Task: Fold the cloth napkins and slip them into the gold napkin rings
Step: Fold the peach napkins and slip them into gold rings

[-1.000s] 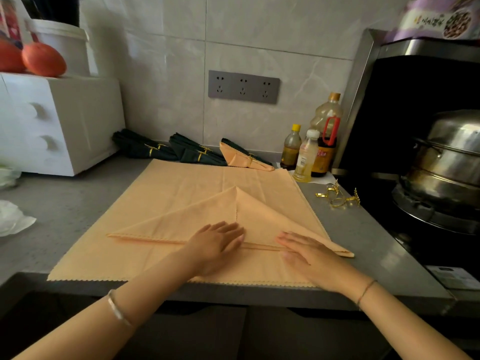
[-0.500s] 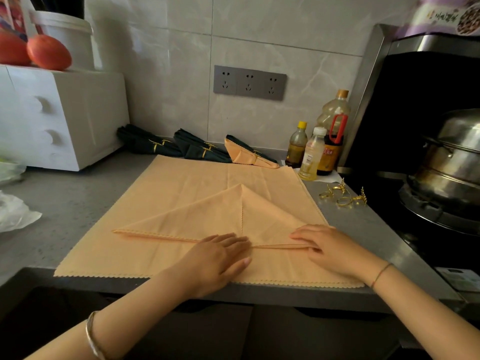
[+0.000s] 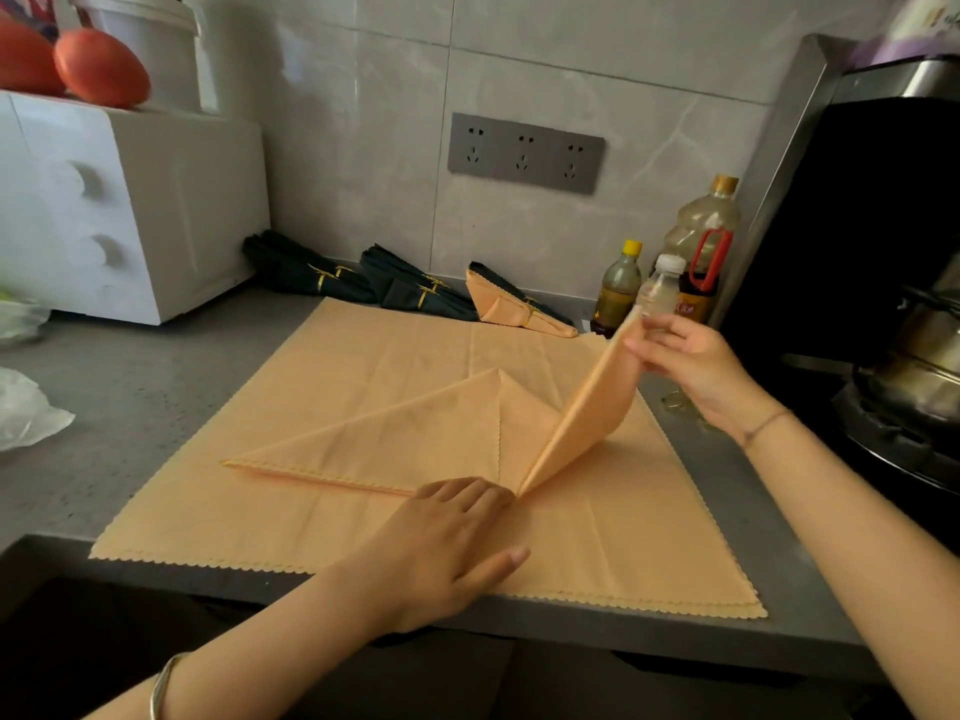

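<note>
A peach cloth napkin, folded into a triangle, lies on top of a flat peach napkin spread over the grey counter. My left hand presses flat on the fold's near edge at the middle. My right hand pinches the triangle's right corner and holds that flap up off the counter, tilted toward the centre. Loose gold napkin rings lie on the counter just behind my right hand, partly hidden by it. At the back wall lie dark green napkins in gold rings and a peach one in its ring.
Three bottles stand at the back right. A black stove with steel pots fills the right side. A white drawer unit with tomatoes and a white bucket stands at the left. Plastic bags lie on the left of the counter.
My right hand has gone from pressing flat on the fold's right end to pinching the right corner and lifting it up and inward. The left hand stays pressed at the middle.
</note>
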Available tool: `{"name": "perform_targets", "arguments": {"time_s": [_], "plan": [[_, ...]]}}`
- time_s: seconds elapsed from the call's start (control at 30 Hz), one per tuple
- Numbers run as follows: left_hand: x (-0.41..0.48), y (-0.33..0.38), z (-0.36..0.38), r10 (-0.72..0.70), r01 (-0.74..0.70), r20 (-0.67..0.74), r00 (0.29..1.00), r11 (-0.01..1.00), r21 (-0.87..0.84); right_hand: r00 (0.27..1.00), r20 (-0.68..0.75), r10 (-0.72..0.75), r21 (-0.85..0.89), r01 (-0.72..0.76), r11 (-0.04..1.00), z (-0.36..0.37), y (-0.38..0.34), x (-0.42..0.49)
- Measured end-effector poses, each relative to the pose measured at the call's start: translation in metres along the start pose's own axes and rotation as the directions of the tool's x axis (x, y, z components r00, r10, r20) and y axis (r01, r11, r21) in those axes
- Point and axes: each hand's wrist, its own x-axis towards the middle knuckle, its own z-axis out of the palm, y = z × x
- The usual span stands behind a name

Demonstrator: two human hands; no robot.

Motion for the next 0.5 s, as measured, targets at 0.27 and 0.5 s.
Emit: {"name": "perform_targets", "arguments": {"time_s": [0.27, 0.5], "plan": [[0.003, -0.004, -0.002, -0.049, 0.052, 0.037, 0.998, 0.995, -0.080, 0.996, 0.036, 0.081, -0.041, -0.080, 0.996, 0.089, 0.031, 0.054], [0.003, -0.007, 0.006, -0.032, 0.032, -0.023, 0.999, 0.999, -0.012, 0.990, 0.076, 0.119, -0.104, -0.111, 0.988, 0.112, 0.070, 0.066]]}}
